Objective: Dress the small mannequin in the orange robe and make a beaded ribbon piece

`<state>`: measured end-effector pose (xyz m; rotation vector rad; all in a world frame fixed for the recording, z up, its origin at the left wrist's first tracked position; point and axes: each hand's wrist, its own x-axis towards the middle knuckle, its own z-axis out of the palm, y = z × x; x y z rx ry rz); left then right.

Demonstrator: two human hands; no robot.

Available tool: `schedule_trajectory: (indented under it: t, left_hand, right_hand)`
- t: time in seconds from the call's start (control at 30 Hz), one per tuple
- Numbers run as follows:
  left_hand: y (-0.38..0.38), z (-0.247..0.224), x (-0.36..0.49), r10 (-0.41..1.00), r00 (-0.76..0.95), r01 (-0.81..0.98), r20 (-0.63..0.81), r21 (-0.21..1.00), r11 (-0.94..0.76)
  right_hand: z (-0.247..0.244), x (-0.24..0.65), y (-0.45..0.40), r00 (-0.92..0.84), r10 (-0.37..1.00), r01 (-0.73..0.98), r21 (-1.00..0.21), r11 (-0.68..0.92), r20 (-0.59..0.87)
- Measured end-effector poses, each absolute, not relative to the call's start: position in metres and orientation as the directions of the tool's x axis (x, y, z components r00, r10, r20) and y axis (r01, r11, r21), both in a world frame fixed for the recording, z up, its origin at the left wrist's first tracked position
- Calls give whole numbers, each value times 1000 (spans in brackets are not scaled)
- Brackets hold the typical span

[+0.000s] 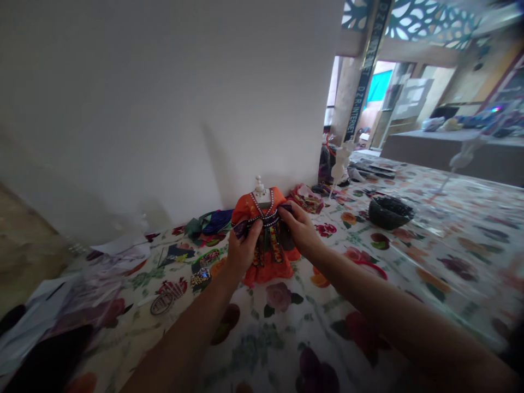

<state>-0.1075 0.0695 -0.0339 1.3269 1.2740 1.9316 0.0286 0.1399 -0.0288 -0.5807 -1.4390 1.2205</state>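
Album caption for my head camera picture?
Left hand and right hand hold a beaded band across an orange dress on a mannequin.

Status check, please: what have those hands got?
Left hand, right hand: both holding dark sash. Orange miniature dress on dress form. Black bowl aside.

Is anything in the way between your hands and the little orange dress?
Nothing visible is in the way. The left hand and right hand are already at the orange dress, holding a dark ribbon across its waist.
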Motion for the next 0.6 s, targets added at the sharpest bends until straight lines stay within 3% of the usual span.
schedule_trajectory:
  t: [0.6]
  left_hand:
    - [70, -34, -110, 789, -345, 155, 508, 860, -486]
  right_hand:
    - [-29, 19, 152, -443, 840, -631, -775, -44, 313]
